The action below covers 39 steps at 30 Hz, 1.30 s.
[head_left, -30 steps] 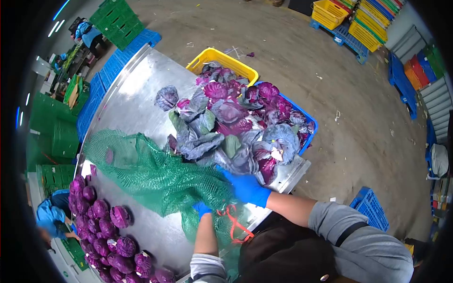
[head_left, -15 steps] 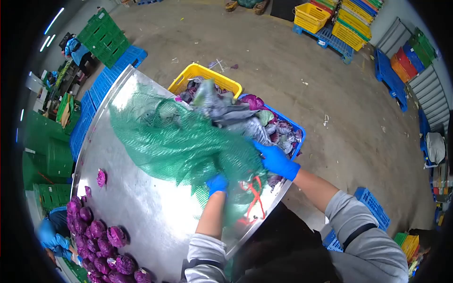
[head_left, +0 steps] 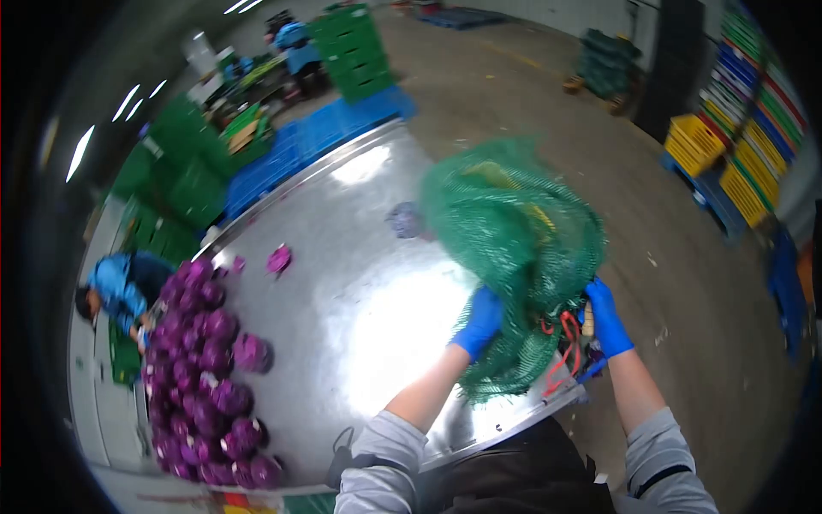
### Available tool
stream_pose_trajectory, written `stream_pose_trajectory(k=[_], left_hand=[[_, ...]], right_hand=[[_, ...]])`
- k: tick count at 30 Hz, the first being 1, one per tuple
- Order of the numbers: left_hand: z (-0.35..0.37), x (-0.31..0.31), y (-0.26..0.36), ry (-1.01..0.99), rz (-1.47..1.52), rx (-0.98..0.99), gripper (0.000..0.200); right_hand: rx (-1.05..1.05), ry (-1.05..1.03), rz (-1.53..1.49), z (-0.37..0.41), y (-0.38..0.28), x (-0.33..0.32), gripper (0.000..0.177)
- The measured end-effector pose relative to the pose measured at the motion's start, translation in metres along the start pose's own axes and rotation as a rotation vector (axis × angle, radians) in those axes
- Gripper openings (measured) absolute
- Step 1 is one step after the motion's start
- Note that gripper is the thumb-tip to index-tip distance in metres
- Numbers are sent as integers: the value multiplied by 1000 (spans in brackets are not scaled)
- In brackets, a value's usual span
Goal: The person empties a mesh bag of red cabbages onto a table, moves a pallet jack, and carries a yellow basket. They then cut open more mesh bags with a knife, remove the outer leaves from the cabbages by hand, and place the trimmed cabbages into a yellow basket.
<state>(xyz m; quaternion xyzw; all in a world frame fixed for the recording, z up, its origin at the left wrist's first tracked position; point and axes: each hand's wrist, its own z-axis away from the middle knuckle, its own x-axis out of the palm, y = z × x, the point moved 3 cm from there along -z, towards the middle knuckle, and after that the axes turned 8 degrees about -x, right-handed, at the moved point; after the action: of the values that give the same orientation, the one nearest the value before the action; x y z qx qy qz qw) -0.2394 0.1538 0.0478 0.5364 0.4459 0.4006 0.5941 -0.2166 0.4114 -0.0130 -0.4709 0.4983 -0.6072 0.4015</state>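
Observation:
A large green mesh bag (head_left: 514, 231) billows over the right side of the metal table, overlapping its edge. My left hand (head_left: 481, 321), in a blue glove, is closed on the near side of the mesh. My right hand (head_left: 608, 319), also blue-gloved, is closed at the bag's right edge, with a tan handle (head_left: 587, 319) against its fingers. Red cord (head_left: 565, 347) dangles from the bag between the hands. A blurred purple cabbage (head_left: 404, 220) lies on the table by the bag's far left edge. The mesh hides most of the crates beneath.
Trimmed purple cabbages (head_left: 201, 385) are heaped along the left of the metal table (head_left: 325, 343), with a loose purple leaf piece (head_left: 279, 259) nearby. A person in blue (head_left: 120, 287) bends at the left. Blue pallets (head_left: 300, 154) and green crates (head_left: 349, 51) stand beyond; yellow crates (head_left: 693, 146) are at right.
My view has turned left. The mesh bag is gathered up and swung off the table's middle toward the right edge, now covering the leaf-filled crates; both hands stay on it.

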Motion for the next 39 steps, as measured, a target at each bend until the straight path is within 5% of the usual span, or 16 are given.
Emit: stream_pose_trajectory(k=[1,2,4,7,9,10,12,18,21,24,26,27,28,32,33,39], left_hand=[[12,5,10,0,14,-89,33],[27,9,33,122,-300,329,36],[39,21,29,-87,-795,197,47],[65,2,38,-1,-620,358,54],[88,-12,46,-303,-109,-246,58],[92,-16,31,-265,-102,-239,58],[98,-26,-3,-75,-614,154,69],[166,-115,96,622,-431,310,106],[181,-156,121,811,-383,371,127],[179,-169,128,503,136,353,102],[175,-174,116,215,850,-86,72],[175,-178,64,127,554,-67,61],[169,-179,13,45,263,-50,50],[159,-161,26,89,612,-78,38],[154,-176,-34,190,673,-124,40],[144,-286,1,685,-52,153,28]], right_hand=[[181,-109,-90,-6,1,9,40],[365,-211,-170,-10,-1,18,41],[212,-364,-318,-33,30,36,36],[3,-552,-398,-23,-20,98,39],[-97,-573,-335,-53,4,98,30],[-94,-611,-331,-41,-24,120,30],[-18,-551,-442,-4,-86,152,36],[-206,-515,-381,29,-174,213,25],[-443,-685,221,53,-165,244,40],[-430,-873,320,82,-143,277,43],[-191,-1066,234,107,-147,297,44],[-190,-1090,178,119,-156,307,47],[-495,-1121,270,118,-150,317,48],[-460,-1112,481,122,-153,336,43],[-525,-1025,499,119,-147,334,45],[-635,-731,381,96,-116,316,36]])
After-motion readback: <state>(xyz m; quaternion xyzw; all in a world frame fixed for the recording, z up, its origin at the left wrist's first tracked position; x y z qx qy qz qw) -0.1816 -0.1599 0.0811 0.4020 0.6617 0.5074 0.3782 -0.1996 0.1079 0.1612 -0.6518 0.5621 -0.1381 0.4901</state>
